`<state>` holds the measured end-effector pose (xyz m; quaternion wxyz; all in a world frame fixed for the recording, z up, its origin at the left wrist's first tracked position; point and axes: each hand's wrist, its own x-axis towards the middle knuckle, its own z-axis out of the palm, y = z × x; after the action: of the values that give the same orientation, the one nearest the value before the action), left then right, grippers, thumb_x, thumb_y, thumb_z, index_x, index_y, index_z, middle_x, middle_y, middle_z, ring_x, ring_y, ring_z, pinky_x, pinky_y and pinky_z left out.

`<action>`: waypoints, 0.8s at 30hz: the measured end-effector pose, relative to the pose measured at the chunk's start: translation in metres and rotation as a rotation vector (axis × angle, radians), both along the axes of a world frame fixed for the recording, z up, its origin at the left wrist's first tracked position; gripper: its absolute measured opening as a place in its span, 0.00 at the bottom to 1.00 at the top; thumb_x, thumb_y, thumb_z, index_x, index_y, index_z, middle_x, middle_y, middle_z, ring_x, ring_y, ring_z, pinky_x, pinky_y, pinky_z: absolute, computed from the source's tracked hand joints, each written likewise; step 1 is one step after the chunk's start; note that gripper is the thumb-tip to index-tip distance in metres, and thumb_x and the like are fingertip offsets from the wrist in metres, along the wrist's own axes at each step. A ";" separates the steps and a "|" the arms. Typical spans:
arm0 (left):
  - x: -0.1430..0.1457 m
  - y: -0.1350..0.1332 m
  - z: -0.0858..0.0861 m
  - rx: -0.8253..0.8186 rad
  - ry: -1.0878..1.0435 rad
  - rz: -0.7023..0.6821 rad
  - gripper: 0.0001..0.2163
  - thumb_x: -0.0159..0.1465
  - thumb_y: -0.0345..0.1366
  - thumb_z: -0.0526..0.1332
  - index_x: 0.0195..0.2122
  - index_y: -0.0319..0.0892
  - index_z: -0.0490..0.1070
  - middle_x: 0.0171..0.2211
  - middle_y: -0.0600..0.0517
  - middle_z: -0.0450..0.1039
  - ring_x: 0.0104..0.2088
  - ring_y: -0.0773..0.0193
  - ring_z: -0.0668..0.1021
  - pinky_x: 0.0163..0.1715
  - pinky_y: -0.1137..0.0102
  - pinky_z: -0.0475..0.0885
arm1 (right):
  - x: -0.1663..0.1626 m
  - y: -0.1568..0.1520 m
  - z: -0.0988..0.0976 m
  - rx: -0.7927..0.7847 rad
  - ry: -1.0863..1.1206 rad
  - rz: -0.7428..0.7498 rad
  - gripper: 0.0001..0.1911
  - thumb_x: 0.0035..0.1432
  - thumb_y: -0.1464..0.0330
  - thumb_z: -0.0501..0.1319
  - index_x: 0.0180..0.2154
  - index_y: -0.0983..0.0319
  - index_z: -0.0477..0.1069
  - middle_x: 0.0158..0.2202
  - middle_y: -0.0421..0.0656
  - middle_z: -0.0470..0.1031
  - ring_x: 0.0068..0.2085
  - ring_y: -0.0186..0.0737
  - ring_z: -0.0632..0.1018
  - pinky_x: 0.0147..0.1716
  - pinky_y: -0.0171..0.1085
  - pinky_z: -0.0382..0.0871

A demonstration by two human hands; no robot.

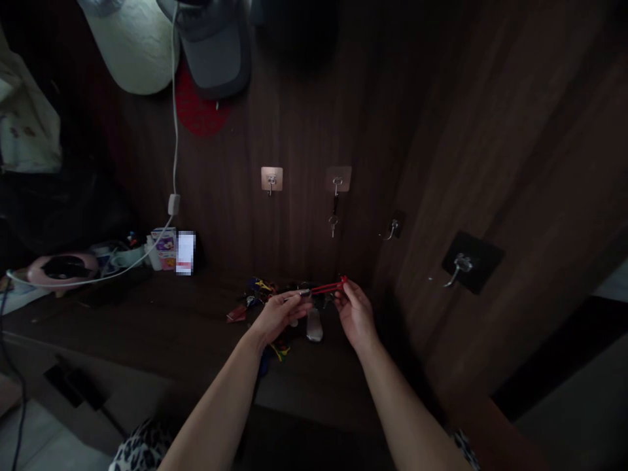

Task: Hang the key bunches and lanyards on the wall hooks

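A red cord (326,288) is stretched between my two hands above the dark shelf. The fingers of my left hand (277,318) pinch a small shiny piece (304,292) at the cord's left end; its kind is too dim to make out. Closed on the right end of the cord is my right hand (357,315). Beneath and between the hands lies a grey, rounded fob-like object (314,326). Loose keyrings and colourful tassels (282,353) lie around my left hand, partly covered by it. A red tag (237,313) rests left of that hand.
On the back panel, one hook (271,180) is bare and another hook (337,182) carries a key (333,226). Two more hooks are at right. A lit screen (185,253), boxes and a pink round item (63,269) stand left. Caps (216,62) hang above a white cable.
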<state>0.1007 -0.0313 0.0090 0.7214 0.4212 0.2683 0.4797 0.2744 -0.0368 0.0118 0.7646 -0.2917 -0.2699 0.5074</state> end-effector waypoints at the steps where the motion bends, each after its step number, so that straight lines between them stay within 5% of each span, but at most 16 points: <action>1: 0.000 0.000 0.000 -0.013 0.019 0.005 0.10 0.59 0.33 0.61 0.40 0.34 0.72 0.36 0.44 0.77 0.34 0.66 0.79 0.37 0.73 0.73 | 0.000 0.000 0.000 0.000 0.007 0.002 0.13 0.39 0.66 0.70 0.32 0.57 0.73 0.26 0.33 0.74 0.25 0.27 0.71 0.23 0.28 0.63; 16: -0.004 0.006 -0.002 -0.120 -0.038 -0.127 0.14 0.62 0.40 0.56 0.38 0.32 0.71 0.40 0.39 0.76 0.35 0.63 0.79 0.37 0.71 0.72 | -0.002 -0.002 0.005 0.012 -0.133 -0.045 0.13 0.41 0.61 0.67 0.31 0.58 0.71 0.28 0.37 0.75 0.28 0.32 0.73 0.25 0.31 0.64; 24: -0.004 0.004 0.000 -0.031 0.103 -0.116 0.17 0.61 0.44 0.56 0.45 0.36 0.70 0.48 0.39 0.72 0.39 0.61 0.78 0.36 0.71 0.70 | -0.008 0.003 0.032 0.095 -0.321 -0.114 0.14 0.44 0.60 0.66 0.32 0.60 0.71 0.32 0.41 0.77 0.36 0.35 0.76 0.32 0.32 0.65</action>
<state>0.0972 -0.0274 0.0091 0.7398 0.4489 0.2877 0.4105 0.2666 -0.0334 0.0438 0.7522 -0.3473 -0.3954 0.3966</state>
